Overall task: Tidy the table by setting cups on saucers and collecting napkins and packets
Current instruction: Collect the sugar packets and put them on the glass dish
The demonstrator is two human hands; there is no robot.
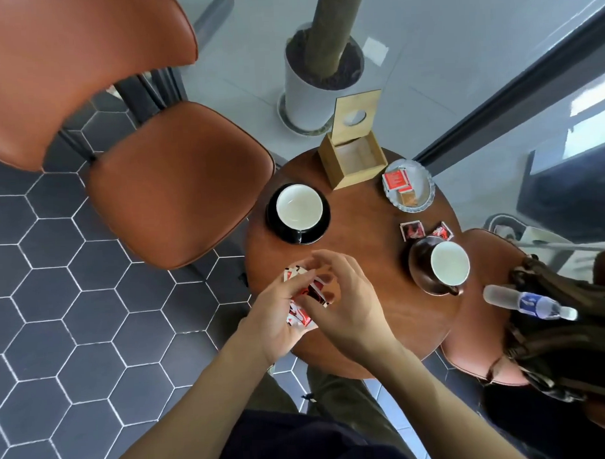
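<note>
Over the near left edge of the round wooden table (pixel 364 261), my left hand (pixel 280 319) holds a bunch of red-and-white packets (pixel 299 315). My right hand (pixel 344 296) meets it from the right, fingers pinched on the same packets. A white-lined cup (pixel 298 206) stands on a black saucer (pixel 323 228) at the far left. A brown cup (pixel 448 262) stands on a brown saucer (pixel 419 259) at the right. Two loose packets (pixel 411 230) lie just beyond it. A glass dish (pixel 423 187) holds more packets (pixel 395 180).
An open wooden box (pixel 353 162) with its lid up stands at the table's far edge. Orange chairs (pixel 179 185) stand to the left. A dark bag (pixel 555 344) with a bottle (pixel 533 305) rests on the right chair. A white planter (pixel 310 88) is behind.
</note>
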